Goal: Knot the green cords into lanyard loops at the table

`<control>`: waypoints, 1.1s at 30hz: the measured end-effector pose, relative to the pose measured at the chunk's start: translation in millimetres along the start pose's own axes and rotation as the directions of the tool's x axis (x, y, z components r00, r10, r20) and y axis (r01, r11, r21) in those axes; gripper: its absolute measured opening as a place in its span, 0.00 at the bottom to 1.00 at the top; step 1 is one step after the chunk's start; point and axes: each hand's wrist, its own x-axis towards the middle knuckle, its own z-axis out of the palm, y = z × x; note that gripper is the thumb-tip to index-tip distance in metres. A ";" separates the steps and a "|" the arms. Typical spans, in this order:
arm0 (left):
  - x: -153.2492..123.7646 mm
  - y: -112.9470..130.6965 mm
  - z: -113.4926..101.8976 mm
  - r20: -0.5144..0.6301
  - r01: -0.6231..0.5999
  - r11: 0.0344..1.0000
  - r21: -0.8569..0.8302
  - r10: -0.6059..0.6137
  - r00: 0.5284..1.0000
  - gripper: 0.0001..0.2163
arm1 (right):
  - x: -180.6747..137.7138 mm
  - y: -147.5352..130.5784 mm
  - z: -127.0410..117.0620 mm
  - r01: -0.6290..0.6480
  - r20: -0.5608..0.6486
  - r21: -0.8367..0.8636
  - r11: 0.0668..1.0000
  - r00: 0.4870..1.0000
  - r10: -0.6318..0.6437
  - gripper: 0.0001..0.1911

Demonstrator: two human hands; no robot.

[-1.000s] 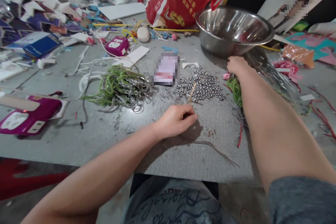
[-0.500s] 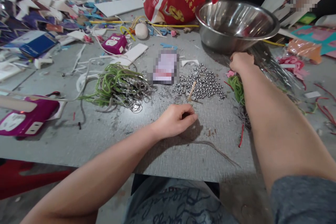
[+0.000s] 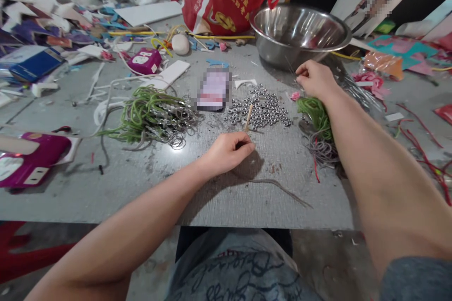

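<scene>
My left hand (image 3: 231,151) rests on the table below the bead pile, fingers curled and closed on a grey cord (image 3: 278,182) whose loose end trails right. Farther out, my right hand (image 3: 315,77) is pinched on a thin dark wire-like piece (image 3: 290,65) that sticks up beside the steel bowl. Silver beads (image 3: 270,107) lie spread between the hands, with a small wooden stick (image 3: 249,116) at their near edge. Under my right forearm are bundled green cords (image 3: 313,112) and grey cords (image 3: 319,148), partly hidden. Thin silvery strips (image 3: 358,91) lie behind that wrist.
Green cords with metal clasps (image 3: 155,115) are heaped at left, near a phone (image 3: 213,89). A steel bowl (image 3: 300,51) and a red bag (image 3: 226,0) stand at the back. Purple power sockets (image 3: 37,162) sit at left, scraps (image 3: 45,14) behind; red cords (image 3: 420,150) lie right.
My right hand has lifted slightly from beside the bowl, and a thin wire-like piece now shows at its fingertips. My left hand keeps its curled pose; the whole view has shifted slightly.
</scene>
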 end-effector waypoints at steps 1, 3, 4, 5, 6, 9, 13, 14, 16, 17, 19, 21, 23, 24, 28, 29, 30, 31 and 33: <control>0.6 -0.4 0.1 -0.006 -0.004 1.000 0.002 0.004 1.000 0.09 | -3.4 -1.2 -1.5 0.004 -0.022 0.063 0.998 1.000 -0.002 0.09; 1.8 -1.3 0.4 -0.018 -0.013 1.000 0.001 0.013 1.000 0.09 | -9.4 -2.4 -3.4 0.003 -0.042 0.156 0.988 0.999 0.004 0.09; 2.2 -1.7 0.4 -0.022 -0.015 1.000 0.000 0.015 1.000 0.09 | -12.2 -2.6 -4.0 0.003 -0.048 0.186 0.983 0.999 0.006 0.08; 2.6 -2.0 0.4 -0.025 -0.016 1.000 0.000 0.016 1.000 0.09 | -14.7 -2.5 -4.4 0.008 -0.056 0.206 0.979 0.998 0.004 0.08; 2.8 -2.0 0.3 -0.029 -0.015 1.000 -0.001 0.015 0.999 0.09 | -16.9 -2.4 -4.8 0.019 -0.066 0.216 0.976 0.998 -0.005 0.07; 2.6 -1.3 -0.4 -0.037 -0.009 1.000 -0.001 0.009 0.999 0.09 | -22.1 -3.1 -6.2 0.061 -0.049 0.205 0.977 0.997 -0.052 0.04; 2.1 0.0 -1.2 -0.033 -0.003 1.000 0.007 0.003 0.999 0.09 | -25.0 -9.6 -7.9 0.079 -0.085 0.241 0.967 0.995 -0.060 0.05; 2.1 0.1 -1.1 -0.032 -0.002 1.000 0.011 0.002 0.999 0.09 | -25.5 -12.3 -7.6 0.066 -0.128 0.306 0.950 0.991 -0.027 0.06; 2.4 -0.2 -0.9 -0.032 -0.003 1.000 0.017 0.004 0.999 0.09 | -27.2 -18.4 -5.7 0.019 -0.166 0.480 0.877 0.984 0.069 0.07; 2.5 -0.5 -0.8 -0.033 -0.005 1.000 0.018 0.006 0.999 0.09 | -28.9 -21.7 -4.0 -0.005 -0.153 0.562 0.827 0.982 0.109 0.07; 2.7 -1.1 -0.5 -0.035 -0.008 1.000 0.019 0.009 0.999 0.09 | -34.2 -28.3 0.5 -0.020 -0.113 0.680 0.733 0.985 0.132 0.08; 2.6 -1.4 -0.4 -0.036 -0.004 1.000 0.023 0.005 0.999 0.09 | -41.5 -34.1 5.6 0.003 -0.087 0.746 0.666 0.992 0.093 0.09; 2.5 -1.7 -0.4 -0.034 0.006 1.000 0.025 -0.005 0.999 0.09 | -49.1 -38.1 10.0 0.026 -0.059 0.768 0.640 0.998 0.031 0.09; 2.5 -1.8 -0.4 -0.034 0.010 1.000 0.026 -0.009 0.999 0.10 | -52.5 -39.2 11.8 0.035 -0.045 0.770 0.637 0.999 -0.001 0.08; 2.8 -3.1 0.0 -0.049 0.006 0.999 0.035 -0.005 0.999 0.10 | -61.0 -37.4 15.6 0.096 -0.033 0.685 0.722 0.994 -0.101 0.06; 2.9 -3.5 0.1 -0.052 0.003 0.999 0.037 -0.001 0.999 0.10 | -62.1 -36.0 16.0 0.120 -0.048 0.624 0.772 0.992 -0.116 0.05; 3.1 -3.8 0.3 -0.054 0.000 0.999 0.038 0.002 0.999 0.10 | -62.9 -34.8 16.3 0.139 -0.064 0.551 0.823 0.990 -0.125 0.05; 3.2 -3.9 0.4 -0.056 -0.003 0.999 0.039 0.005 0.998 0.10 | -63.5 -33.8 16.2 0.147 -0.077 0.473 0.869 0.989 -0.126 0.05; 3.3 -3.7 0.4 -0.062 -0.008 0.999 0.042 0.010 0.998 0.10 | -64.7 -33.1 15.2 0.118 -0.077 0.338 0.934 0.992 -0.098 0.07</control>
